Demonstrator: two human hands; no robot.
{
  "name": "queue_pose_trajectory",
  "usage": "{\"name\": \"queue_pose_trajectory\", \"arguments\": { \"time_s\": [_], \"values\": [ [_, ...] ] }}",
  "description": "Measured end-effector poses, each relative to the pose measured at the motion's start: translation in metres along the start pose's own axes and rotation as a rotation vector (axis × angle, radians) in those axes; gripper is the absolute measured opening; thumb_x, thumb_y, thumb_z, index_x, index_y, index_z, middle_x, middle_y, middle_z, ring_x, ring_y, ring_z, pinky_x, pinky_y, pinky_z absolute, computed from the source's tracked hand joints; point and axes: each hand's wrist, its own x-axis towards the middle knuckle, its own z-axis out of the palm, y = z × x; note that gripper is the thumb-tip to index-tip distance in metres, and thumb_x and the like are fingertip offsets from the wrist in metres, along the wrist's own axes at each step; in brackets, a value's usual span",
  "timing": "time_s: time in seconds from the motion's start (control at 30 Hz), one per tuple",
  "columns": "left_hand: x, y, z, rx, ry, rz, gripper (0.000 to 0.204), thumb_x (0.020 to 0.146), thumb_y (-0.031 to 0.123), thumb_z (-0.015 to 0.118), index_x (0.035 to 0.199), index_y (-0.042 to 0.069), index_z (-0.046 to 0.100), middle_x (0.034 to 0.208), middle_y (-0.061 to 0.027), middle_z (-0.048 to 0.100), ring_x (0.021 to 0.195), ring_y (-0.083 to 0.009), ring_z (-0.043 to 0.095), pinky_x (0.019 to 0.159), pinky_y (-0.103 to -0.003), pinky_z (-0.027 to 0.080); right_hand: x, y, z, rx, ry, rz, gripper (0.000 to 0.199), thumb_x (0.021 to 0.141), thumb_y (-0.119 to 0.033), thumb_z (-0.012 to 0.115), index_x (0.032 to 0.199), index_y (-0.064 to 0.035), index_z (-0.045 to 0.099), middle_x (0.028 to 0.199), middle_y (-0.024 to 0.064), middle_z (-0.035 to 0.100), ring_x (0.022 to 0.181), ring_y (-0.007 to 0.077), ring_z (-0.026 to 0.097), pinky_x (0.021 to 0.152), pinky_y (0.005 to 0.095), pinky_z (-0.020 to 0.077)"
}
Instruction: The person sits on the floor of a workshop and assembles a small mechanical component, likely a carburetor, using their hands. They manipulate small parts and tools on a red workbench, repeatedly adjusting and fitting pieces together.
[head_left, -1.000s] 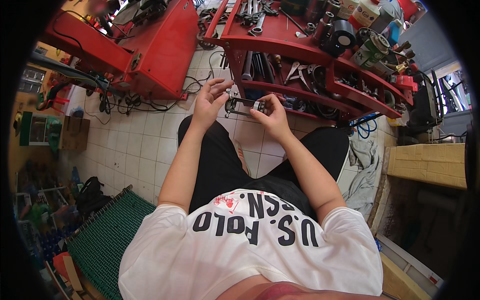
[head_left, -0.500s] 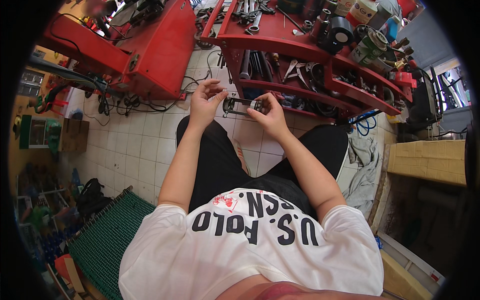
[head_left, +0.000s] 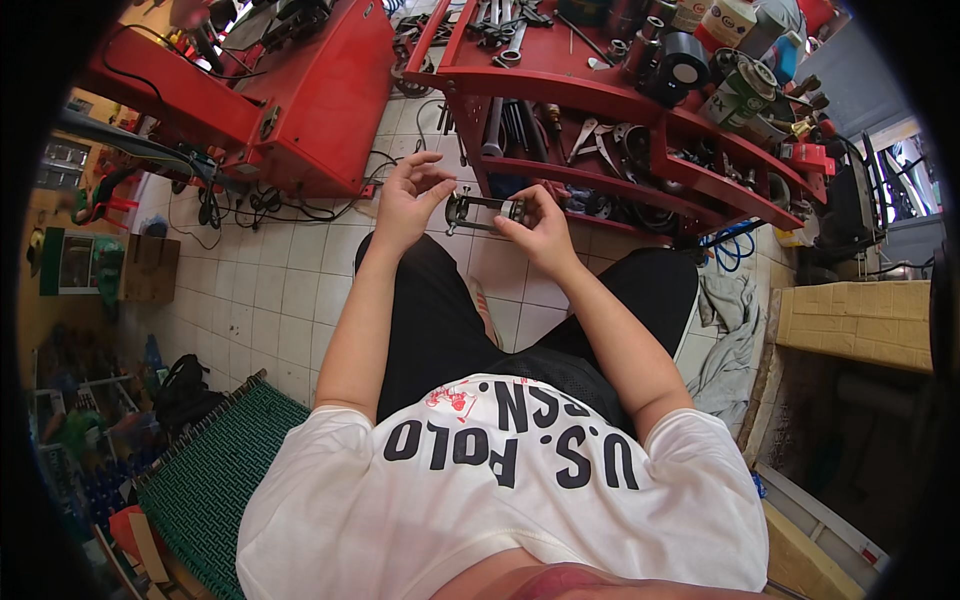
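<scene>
Over my knees, a small dark metal frame [head_left: 482, 226] with two long bars and thicker ends lies between my hands. My right hand [head_left: 545, 232] grips its right end, thumb in front and fingers curled behind. At the other end, my left hand [head_left: 408, 205] has its thumb and index finger brought together beside the frame's left end, the other fingers loosely bent. Whatever sits in that pinch, if anything, is too small to make out. I cannot tell whether the left fingertips touch the frame.
Ahead stands a red tool trolley [head_left: 560, 85] with wrenches [head_left: 512, 48], pliers [head_left: 583, 138], sockets and cans. Its lower shelf edge is just beyond my right hand. A red machine [head_left: 320, 110] stands at the left with cables [head_left: 290, 212] on the tiled floor. A green woven seat [head_left: 225, 480] is at lower left.
My left hand has shifted very slightly up and left, its fingers still bent. The right hand and the metal frame stay nearly in place.
</scene>
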Motion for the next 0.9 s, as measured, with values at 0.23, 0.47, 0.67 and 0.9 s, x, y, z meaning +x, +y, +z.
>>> {"name": "queue_pose_trajectory", "arguments": {
  "time_s": [0.23,0.47,0.67,0.9],
  "values": [
    [0.0,0.013,0.004,0.022,-0.069,0.083,0.044,0.095,0.007,0.072,0.135,0.002,0.053,0.124,-0.0136,0.071,0.113,-0.0185,0.067,0.104,-0.036,0.048,0.001,-0.002,-0.004,-0.074,-0.03,0.052,0.036,0.089,-0.009,0.08,0.115,-0.0014,0.055,0.099,0.0031,0.062,0.089,0.008,0.061,0.078,0.0246,0.053],
    [0.003,0.018,0.007,-0.073,-0.07,0.053,0.045,0.095,0.007,0.072,0.136,0.003,0.054,0.134,-0.0148,0.066,0.118,-0.0179,0.064,0.101,-0.035,0.049,0.001,-0.001,-0.003,0.014,-0.011,0.056,0.037,0.09,-0.008,0.079,0.116,-0.0008,0.054,0.099,0.0052,0.065,0.088,0.0097,0.065,0.076,0.0251,0.0552],
    [0.005,0.006,-0.002,0.035,-0.041,0.002,0.044,0.094,0.007,0.071,0.134,0.004,0.052,0.133,-0.0141,0.066,0.119,-0.0174,0.062,0.101,-0.033,0.049,0.002,0.001,-0.003,0.06,-0.018,0.063,0.035,0.092,-0.006,0.076,0.117,-0.001,0.053,0.103,0.0076,0.065,0.092,0.0126,0.067,0.08,0.0279,0.058],
    [0.006,0.002,0.003,-0.071,0.045,0.093,0.058,0.085,0.004,0.082,0.133,0.005,0.05,0.11,-0.0065,0.068,0.106,-0.0157,0.064,0.097,-0.032,0.049,0.002,-0.001,-0.003,0.075,-0.013,0.093,0.035,0.092,-0.006,0.076,0.118,-0.0007,0.053,0.103,0.0077,0.065,0.093,0.0127,0.066,0.081,0.0289,0.0588]
  ]
}}
